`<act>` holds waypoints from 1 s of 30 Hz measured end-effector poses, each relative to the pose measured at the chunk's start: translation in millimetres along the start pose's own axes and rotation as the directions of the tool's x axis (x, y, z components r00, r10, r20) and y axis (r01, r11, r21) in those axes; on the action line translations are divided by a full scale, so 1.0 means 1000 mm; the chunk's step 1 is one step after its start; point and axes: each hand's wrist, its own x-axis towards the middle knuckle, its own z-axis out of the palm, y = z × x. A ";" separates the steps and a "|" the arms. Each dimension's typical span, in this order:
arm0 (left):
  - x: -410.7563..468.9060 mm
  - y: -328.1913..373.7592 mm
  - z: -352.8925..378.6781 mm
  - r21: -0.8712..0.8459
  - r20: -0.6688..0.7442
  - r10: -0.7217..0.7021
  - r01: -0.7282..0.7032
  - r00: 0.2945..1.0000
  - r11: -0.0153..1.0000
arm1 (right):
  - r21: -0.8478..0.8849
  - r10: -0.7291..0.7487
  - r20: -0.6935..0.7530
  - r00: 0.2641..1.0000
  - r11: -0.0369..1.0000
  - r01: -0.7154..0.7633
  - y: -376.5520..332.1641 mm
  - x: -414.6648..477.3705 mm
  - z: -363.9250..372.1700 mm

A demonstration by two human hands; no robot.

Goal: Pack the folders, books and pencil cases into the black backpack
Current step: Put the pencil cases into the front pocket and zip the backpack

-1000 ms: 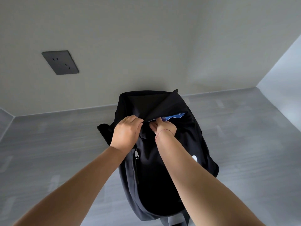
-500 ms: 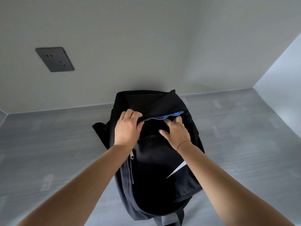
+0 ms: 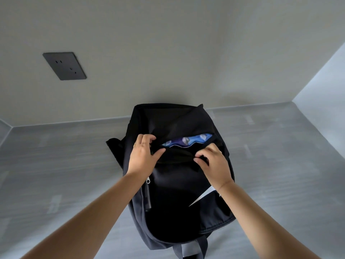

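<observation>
The black backpack (image 3: 179, 199) stands upright on the grey floor against the wall, its white logo stripe at the lower right. Through the narrow gap of its top opening a blue and purple patterned item (image 3: 186, 142) shows inside. My left hand (image 3: 142, 157) pinches the fabric at the left end of the opening. On the right side, my right hand (image 3: 214, 165) grips the front edge of the opening. A silver zip pull hangs lower on the left side of the bag.
A pale wall rises right behind the bag, with a dark socket plate (image 3: 64, 66) at upper left. A second wall (image 3: 324, 86) closes the corner on the right. Grey floor (image 3: 280, 156) spreads to both sides.
My right hand slid from the middle of the opening to its right side and closed on the edge. The gap widened, showing more of the blue item. My left hand kept its hold.
</observation>
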 end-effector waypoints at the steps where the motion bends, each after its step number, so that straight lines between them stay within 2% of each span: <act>1: -0.002 -0.001 -0.001 -0.025 0.014 -0.016 0.016 1.000 1.000 | 0.013 0.006 -0.024 1.000 1.000 -0.006 -0.001 -0.004 0.000; 4: -0.005 0.000 -0.005 -0.089 0.031 -0.066 0.069 0.997 0.994 | 0.023 -0.034 -0.109 0.993 0.999 0.037 -0.023 0.002 0.006; 7: -0.008 0.002 -0.009 -0.154 0.042 -0.143 0.148 0.989 0.977 | -0.030 -0.180 -0.133 0.975 0.984 0.178 -0.063 0.019 0.019; 10: -0.016 0.004 -0.010 -0.210 0.077 -0.226 0.238 0.971 0.948 | -0.134 -0.264 -0.054 0.963 0.958 0.255 -0.091 0.031 0.038; 12: -0.020 0.003 -0.010 -0.213 0.090 -0.246 0.259 0.965 0.942 | -0.204 -0.265 0.041 0.963 0.942 0.267 -0.099 0.038 0.048; 14: -0.023 -0.001 -0.010 -0.195 0.092 -0.260 0.274 0.961 0.942 | -0.207 -0.209 0.123 0.970 0.951 0.231 -0.101 0.044 0.053; 17: -0.021 -0.004 -0.009 -0.204 0.102 -0.302 0.317 0.948 0.926 | -0.122 -0.172 0.145 0.974 0.974 0.190 -0.099 0.045 0.053; 22: -0.014 -0.006 -0.007 -0.342 0.156 -0.428 0.455 0.890 0.822 | 0.044 -0.063 0.072 0.995 0.997 0.060 -0.089 0.038 0.048; 26: -0.014 -0.008 -0.007 -0.440 0.188 -0.421 0.460 0.887 0.772 | 0.113 0.022 0.116 0.993 0.993 -0.035 -0.089 0.034 0.046; 30: -0.015 -0.008 -0.011 -0.533 0.220 -0.388 0.444 0.895 0.720 | 0.173 -0.014 0.169 0.986 0.985 -0.016 -0.090 0.037 0.039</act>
